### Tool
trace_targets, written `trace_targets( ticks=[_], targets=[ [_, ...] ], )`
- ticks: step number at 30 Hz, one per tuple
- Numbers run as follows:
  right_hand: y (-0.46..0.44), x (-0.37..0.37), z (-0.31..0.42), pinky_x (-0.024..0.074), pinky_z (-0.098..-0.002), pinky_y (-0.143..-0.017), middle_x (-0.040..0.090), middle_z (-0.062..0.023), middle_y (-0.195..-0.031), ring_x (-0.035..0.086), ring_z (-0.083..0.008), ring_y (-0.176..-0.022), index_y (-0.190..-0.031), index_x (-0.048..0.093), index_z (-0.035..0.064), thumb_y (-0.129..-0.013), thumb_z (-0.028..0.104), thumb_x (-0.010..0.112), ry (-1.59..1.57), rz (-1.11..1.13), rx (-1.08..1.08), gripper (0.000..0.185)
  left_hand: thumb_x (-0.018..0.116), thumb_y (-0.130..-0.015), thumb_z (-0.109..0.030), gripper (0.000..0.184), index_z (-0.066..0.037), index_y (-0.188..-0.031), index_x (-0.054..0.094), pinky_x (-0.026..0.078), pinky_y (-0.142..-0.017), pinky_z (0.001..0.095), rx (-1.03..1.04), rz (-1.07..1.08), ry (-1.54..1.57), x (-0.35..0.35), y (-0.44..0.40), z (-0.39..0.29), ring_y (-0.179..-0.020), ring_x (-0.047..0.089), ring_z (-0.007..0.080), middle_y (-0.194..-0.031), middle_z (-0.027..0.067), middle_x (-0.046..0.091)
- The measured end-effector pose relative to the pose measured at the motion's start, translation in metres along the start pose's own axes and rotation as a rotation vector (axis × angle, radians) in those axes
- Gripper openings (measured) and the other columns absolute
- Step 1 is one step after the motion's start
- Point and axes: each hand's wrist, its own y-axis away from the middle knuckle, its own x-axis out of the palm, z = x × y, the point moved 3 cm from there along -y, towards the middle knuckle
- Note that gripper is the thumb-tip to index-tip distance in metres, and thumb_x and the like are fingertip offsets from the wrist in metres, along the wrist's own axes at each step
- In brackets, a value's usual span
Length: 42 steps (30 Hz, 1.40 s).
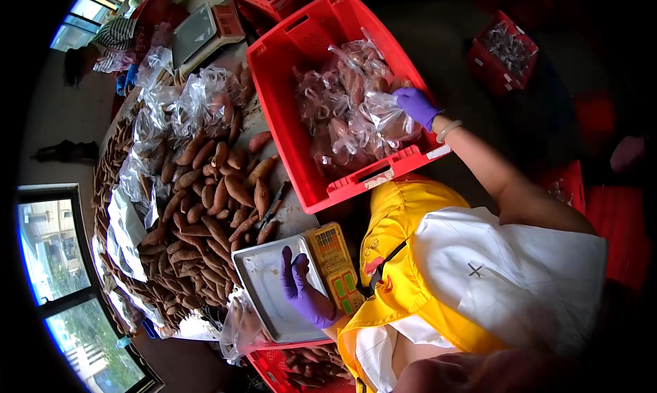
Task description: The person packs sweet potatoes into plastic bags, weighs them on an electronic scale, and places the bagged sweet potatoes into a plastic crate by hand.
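Observation:
My right hand (417,108), in a purple glove, grips the top of a clear plastic bag (389,112) of sweet potatoes. That bag rests among other filled bags in a large red crate (282,123). Lower down, my left hand (308,294), also gloved in purple, is over the metal tray (263,290) of a yellow scale (335,263). Its visible fingers are apart, with nothing between them. A large heap of loose sweet potatoes (198,222) lies on the table beside the scale, with a dark-handled tool (274,205) at its edge.
Clear plastic bags (198,102) lie across the heap. Another scale (194,34) stands at the upper left, near a person in a striped top (115,36). A red crate (270,365) of sweet potatoes sits below the tray. Another filled red crate (489,64) is at the upper right.

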Motion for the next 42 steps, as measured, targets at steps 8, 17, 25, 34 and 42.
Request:
trace_targets(
  ticks=[8,17,25,34,42],
  targets=[
    [0.0,0.041,0.002,0.0501,-0.0474,-0.086,0.066,-0.0203,-0.106,0.065,-0.0365,-0.097,-0.108,0.065,0.0042,-0.088,0.023,0.048,1.339,0.722,0.202,0.033,0.056,-0.091,-0.007,0.031,0.001,-0.12,0.062,0.046,-0.089,0.0292,-0.014,0.059,0.016,0.009,-0.004,0.0,-0.093,0.059,0.0141,-0.111,0.0078,0.065],
    [-0.062,0.083,-0.046,0.0509,-0.0461,-0.085,0.067,-0.0204,-0.106,0.066,-0.035,-0.095,-0.114,0.064,0.0045,-0.086,0.027,0.052,1.377,0.626,0.088,0.038,0.055,-0.091,-0.009,0.032,0.001,-0.121,0.061,0.046,-0.087,0.029,-0.045,-0.067,0.024,-0.021,0.017,0.019,-0.092,0.059,0.0161,-0.107,0.0097,0.066],
    [-0.059,0.042,-0.131,0.0474,-0.044,-0.093,0.053,-0.0177,-0.132,0.055,-0.0334,-0.117,-0.14,0.041,0.0094,-0.084,0.025,0.062,1.633,0.555,0.385,0.062,0.056,-0.092,-0.009,0.031,0.001,-0.121,0.061,0.047,-0.085,0.0279,-0.151,0.006,0.092,-0.001,0.008,0.022,-0.093,0.06,0.0151,-0.11,0.0088,0.066],
    [-0.038,0.049,-0.065,0.0485,-0.0454,-0.079,0.064,-0.0155,-0.11,0.062,-0.0328,-0.096,-0.107,0.066,0.0056,-0.087,0.028,0.047,1.078,0.204,0.298,0.036,0.058,-0.089,-0.007,0.031,0.001,-0.119,0.062,0.049,-0.081,0.0291,0.2,0.635,-0.069,0.142,-0.081,0.021,-0.09,0.062,0.0161,-0.104,0.0094,0.067],
    [-0.001,0.018,0.039,0.0543,-0.0426,-0.071,0.069,-0.0153,-0.084,0.068,-0.0347,-0.081,-0.089,0.072,0.0084,-0.073,0.016,0.061,0.827,-0.071,0.078,0.021,0.065,-0.084,-0.04,0.044,0.0,-0.101,0.064,0.051,-0.079,0.0442,1.033,1.096,-1.135,0.322,-0.129,0.103,-0.091,0.064,0.0383,-0.099,0.0206,0.066]
  ],
)
